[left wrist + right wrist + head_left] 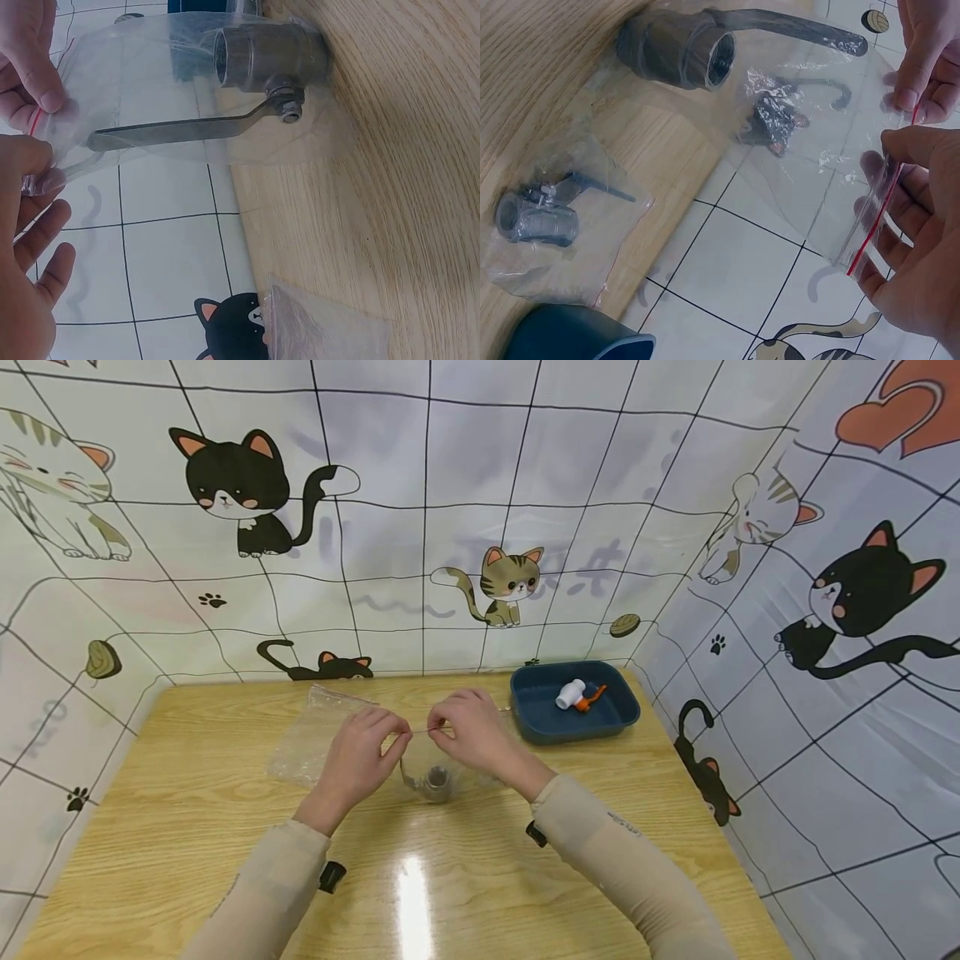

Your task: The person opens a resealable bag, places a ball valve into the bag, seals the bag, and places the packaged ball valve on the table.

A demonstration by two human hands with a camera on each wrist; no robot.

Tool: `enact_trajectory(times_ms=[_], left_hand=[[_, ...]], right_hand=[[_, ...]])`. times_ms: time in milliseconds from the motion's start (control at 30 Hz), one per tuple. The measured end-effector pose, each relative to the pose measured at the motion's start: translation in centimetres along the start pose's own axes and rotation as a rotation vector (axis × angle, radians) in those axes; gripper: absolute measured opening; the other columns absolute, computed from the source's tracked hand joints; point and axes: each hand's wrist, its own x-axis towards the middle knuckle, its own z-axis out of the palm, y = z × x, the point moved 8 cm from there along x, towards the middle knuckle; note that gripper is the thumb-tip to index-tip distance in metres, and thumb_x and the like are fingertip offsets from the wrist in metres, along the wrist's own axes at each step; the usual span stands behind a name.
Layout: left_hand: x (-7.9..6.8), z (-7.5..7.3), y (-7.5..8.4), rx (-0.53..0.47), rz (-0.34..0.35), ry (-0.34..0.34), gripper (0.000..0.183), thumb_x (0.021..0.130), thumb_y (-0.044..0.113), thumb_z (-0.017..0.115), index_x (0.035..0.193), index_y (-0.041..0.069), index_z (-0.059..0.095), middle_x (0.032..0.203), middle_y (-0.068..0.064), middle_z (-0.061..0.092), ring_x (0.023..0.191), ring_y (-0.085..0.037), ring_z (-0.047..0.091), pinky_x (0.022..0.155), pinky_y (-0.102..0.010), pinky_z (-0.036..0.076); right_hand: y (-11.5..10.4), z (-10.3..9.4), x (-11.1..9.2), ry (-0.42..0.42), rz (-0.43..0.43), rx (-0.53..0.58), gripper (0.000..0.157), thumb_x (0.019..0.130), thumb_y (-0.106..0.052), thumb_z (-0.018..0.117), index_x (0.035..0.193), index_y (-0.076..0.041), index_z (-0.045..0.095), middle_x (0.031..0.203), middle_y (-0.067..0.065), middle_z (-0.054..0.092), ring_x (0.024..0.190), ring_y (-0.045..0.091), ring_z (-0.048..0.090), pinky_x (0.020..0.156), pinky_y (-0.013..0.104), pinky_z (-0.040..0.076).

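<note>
My left hand and right hand pinch the red-striped zip edge of a clear plastic bag between thumbs and fingertips, side by side with a small gap. Inside the bag is a grey metal ball valve with a long flat lever pointing up toward the zip. The valve's body is at the bottom of the bag, down at the tabletop. In the right wrist view the right hand's fingers lie behind the zip strip. Whether the zip is parted cannot be told.
A second zip bag with a smaller metal valve lies beside the blue tray. That tray holds a white valve with an orange handle. Another clear bag lies flat left of my hands. Cat-print curtains surround the wooden table.
</note>
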Motion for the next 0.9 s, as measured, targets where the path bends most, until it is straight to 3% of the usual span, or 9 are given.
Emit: enact_trajectory(times_ms=[900], left_hand=[[-0.15,-0.12,0.01,0.012,0.015,0.043,0.004,0.088,0.017,0.072,0.088,0.015,0.069,0.09,-0.002,0.069,0.089,-0.022,0.063,0.081,-0.044,0.05]], right_hand=[[-0.04,-0.08,-0.7,0.064,-0.068,-0.145,0.007,0.095,-0.029,0.063,0.09,-0.027,0.068,0.091,-0.012,0.07,0.098,0.012,0.062,0.1,0.039,0.043]])
